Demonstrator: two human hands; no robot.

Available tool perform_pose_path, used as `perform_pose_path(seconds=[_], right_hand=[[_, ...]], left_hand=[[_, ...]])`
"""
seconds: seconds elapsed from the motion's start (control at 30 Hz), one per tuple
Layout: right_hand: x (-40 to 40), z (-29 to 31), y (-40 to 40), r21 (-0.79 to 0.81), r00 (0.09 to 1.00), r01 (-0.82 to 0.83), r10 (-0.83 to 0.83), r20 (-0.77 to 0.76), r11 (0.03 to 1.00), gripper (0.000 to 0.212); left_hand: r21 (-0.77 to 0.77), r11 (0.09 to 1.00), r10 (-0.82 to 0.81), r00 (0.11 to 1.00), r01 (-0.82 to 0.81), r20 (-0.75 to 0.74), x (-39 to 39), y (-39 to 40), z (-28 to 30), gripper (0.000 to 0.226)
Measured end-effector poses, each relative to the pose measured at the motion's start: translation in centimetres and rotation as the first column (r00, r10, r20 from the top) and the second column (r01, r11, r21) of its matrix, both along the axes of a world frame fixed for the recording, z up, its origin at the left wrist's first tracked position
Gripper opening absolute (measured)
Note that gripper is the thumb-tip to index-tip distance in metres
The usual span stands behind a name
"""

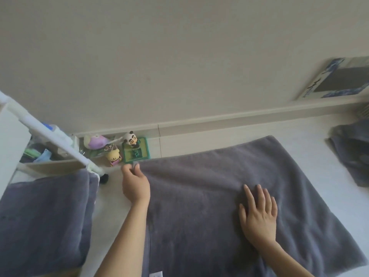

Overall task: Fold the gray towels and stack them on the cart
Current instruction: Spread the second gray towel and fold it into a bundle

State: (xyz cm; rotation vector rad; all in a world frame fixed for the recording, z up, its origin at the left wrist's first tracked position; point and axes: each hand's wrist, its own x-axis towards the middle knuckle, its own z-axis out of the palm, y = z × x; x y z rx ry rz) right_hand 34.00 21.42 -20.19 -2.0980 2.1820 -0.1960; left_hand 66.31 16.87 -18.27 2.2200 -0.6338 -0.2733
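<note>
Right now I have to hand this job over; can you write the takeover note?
Left hand: pinches the far left corner of the spread gray terry towel.
Right hand: flat, fingers straight, pressing the same towel's middle.
Spread towel lies on the white surface, not visibly folded.
Done: folded gray towels lie at the left by the white cart frame.
Left: fold this towel, stack it, then handle the crumpled gray towel at far right.
</note>
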Motion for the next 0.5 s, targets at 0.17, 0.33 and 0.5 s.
perform_pose_path(seconds=[0.17,0.33,0.5], right_hand=[[0.4,0.2,-0.1,0.039,0.999,0.025,-0.023,-0.034,0.999,0.058],[0.8,0.7,-0.3,0.075,0.999,-0.016,0.019,-0.042,0.997,0.060],[1.1,0.4,0.5,0.143,0.977,-0.179,0.193,-0.093,0.973,0.065]], left_hand=[[0.110,0.975,-0.201,0.977,0.192,0.071,0.0,-0.7,-0.9,0.029],[0.241,0.885,-0.459,0.834,0.398,0.305,-4.5,2.0,-0.3,0.059],[0.584,0.566,-0.814,0.506,0.582,0.285,-7.9,5.6,-2.8,0.064]])
